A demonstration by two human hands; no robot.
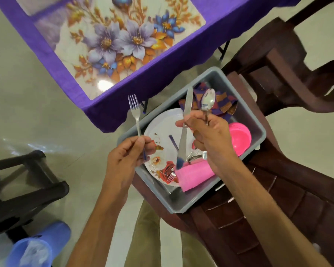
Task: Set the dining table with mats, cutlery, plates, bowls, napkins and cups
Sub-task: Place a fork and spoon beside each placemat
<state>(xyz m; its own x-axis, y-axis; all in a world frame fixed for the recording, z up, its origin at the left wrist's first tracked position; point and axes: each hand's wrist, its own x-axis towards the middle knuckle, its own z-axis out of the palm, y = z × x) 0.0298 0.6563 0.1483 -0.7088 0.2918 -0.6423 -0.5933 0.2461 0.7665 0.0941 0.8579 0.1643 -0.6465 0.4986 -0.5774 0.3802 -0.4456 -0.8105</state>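
I am looking down at my two hands over a gray tub (245, 114). The tub is sitting on a dark brown chair (278, 189).

My left hand (127, 160) is pinching a fork (135, 114) by its handle, between the thumb and the curled fingers. The fork is standing up, with its prongs pointing toward the table (108, 105). It is hanging over the floor, just beside the tub's left edge.

My right hand (210, 135) is gripping two things at once. Its fingers are curling around a knife (185, 124) and a spoon (207, 101). The knife blade is pointing up and its blue end is hanging down over the tub. The spoon bowl is pointing up too, just right of the knife.

Inside the tub, a white plate (162, 135) with flowers on it is lying flat. A pink cup (195, 176) is lying on its side at the near end. Pink bowls (239, 137) are sitting on the right side. Folded purple and orange napkins (222, 105) are lying at the far end. More cutlery is lying on the plate, partly hidden.

The table is wearing a purple cloth, and a flower mat (114, 45) is lying flat on it.
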